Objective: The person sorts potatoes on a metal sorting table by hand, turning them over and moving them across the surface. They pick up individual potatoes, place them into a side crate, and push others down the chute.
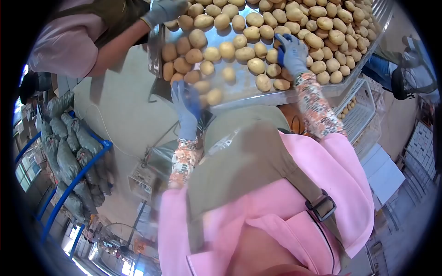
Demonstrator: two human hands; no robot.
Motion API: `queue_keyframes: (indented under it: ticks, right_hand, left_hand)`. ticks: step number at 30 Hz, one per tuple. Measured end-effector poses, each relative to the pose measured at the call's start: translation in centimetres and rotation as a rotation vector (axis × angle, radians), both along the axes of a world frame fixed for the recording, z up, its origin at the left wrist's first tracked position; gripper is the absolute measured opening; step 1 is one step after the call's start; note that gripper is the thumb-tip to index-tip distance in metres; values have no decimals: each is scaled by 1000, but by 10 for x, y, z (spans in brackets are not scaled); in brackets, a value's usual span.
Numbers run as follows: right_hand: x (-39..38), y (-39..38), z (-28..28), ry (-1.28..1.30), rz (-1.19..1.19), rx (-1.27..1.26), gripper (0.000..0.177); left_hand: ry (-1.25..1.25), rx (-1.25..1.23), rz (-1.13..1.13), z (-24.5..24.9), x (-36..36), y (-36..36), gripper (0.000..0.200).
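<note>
A: What was the grip doing?
B: Left hand (186,110) was open, near the potatoes (325,24) on the metal worktop (212,38). Right hand (293,53) was on some; couldn't tell if it held one.
A: Anything in the way?
B: Co-worker's gloved hand (164,12), far left. Crate (367,102) right, sacks (68,157) left.
A: Labels?
B: Apron print (223,144), unreadable.

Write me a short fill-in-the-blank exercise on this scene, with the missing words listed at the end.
1. The person's right hand is among the many ____ on the metal tray.
2. Like the right hand, the left hand is covered by a ____.
3. The thick rail running beside the sacks is ____.
4. Under the apron, the person wears a shirt coloured ____.

Missing words: potatoes; glove; blue; pink.
</note>
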State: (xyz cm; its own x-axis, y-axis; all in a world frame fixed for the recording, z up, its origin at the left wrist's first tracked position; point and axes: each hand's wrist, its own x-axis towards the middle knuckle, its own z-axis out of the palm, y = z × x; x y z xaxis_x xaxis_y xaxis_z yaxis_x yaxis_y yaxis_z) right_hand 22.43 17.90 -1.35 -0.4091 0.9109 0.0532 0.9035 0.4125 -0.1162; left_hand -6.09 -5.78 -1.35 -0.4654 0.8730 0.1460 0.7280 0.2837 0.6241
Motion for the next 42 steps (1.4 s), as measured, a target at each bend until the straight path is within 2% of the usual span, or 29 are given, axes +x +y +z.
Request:
queue_keyframes:
  ticks: [1,3,6,9,11,12,13,15,17,19,21,22,24,25,26,27,28,29,30,31,33,34,35,37,38,39,40,41,42]
  right_hand:
    - [2,6,14,-66,2,-190,43]
    - [1,13,-1,-70,24,-281,44]
    - [-23,18,13,-105,-116,-350,49]
    - [-23,26,-4,-27,-81,-391,53]
    - [-12,25,-21,26,-62,-359,55]
    - [-5,22,-27,285,-19,-391,55]
    - [0,18,-17,538,23,-417,56]
    - [12,-11,18,1005,-187,-765,48]
    - [45,-40,8,990,255,-120,45]
    - [80,-60,11,2168,-490,-1497,34]
    - [84,-78,11,2164,-454,-1402,32]
    - [81,-87,11,2011,-548,-1197,36]
    - [88,-94,2,2185,-543,-1288,36]
    - [79,-98,12,2188,-540,-1283,36]
    - [63,-105,22,1914,-451,-947,38]
    - [69,-101,18,2116,-392,-1180,42]
    - [72,-96,20,2277,-367,-1438,47]
    - [72,-98,22,2278,-365,-1439,47]
    - [66,-99,37,2257,-498,-1448,52]
    - [63,-99,44,2230,-629,-1453,57]
    - [62,-101,42,2219,-720,-1377,59]
    - [63,-103,39,2205,-812,-1299,61]
    - [73,-107,33,2205,-812,-1300,61]
    - [112,-118,13,2268,-507,-1411,59]
    - [135,-125,5,2148,-585,-1267,61]
    - [155,-127,13,2123,-688,-1265,58]
    - [175,-129,15,2066,-897,-1133,56]
    - [216,-132,-15,1941,-808,-906,48]
    - [248,-131,-15,1938,-811,-912,48]
  left_hand:
    - [4,74,42,6,3,3,51]
    - [106,-44,3,14,7,22,50]
    - [63,-48,-255,5,25,64,54]
    - [63,-16,-359,-11,43,92,54]
    - [80,-242,-354,-22,50,94,55]
    - [178,-253,-468,-15,48,84,58]
    - [172,-244,-478,-10,46,76,58]
    - [225,-654,-518,-5,42,61,57]
    - [315,-582,-471,-24,34,25,57]
    - [243,-568,-439,-20,30,9,58]
    - [249,-492,-347,-40,20,-6,60]
    - [240,-637,-329,-16,28,9,60]
    - [273,-609,-316,-18,37,26,60]
    - [311,-582,-295,-13,42,38,60]
    - [302,-501,-313,-7,50,49,60]
    - [305,-497,-314,-9,57,57,60]
    - [270,-381,-415,-13,64,65,60]
    - [233,-264,-513,-14,69,69,60]
    - [236,-264,-511,-15,74,66,60]
    - [186,-349,-524,-15,78,63,59]
    - [84,-518,-551,-11,87,56,56]
    - [158,-714,-559,10,89,58,53]
    - [158,-714,-559,-1,83,49,53]
    - [-39,-510,-520,-32,59,26,52]
    - [-23,-495,-523,-24,53,22,51]
    - [-23,-498,-517,-23,47,18,51]
    - [-38,-486,-504,-23,41,13,51]
    - [-54,-473,-492,-23,36,9,50]
    - [-1,-495,-479,-28,33,7,48]
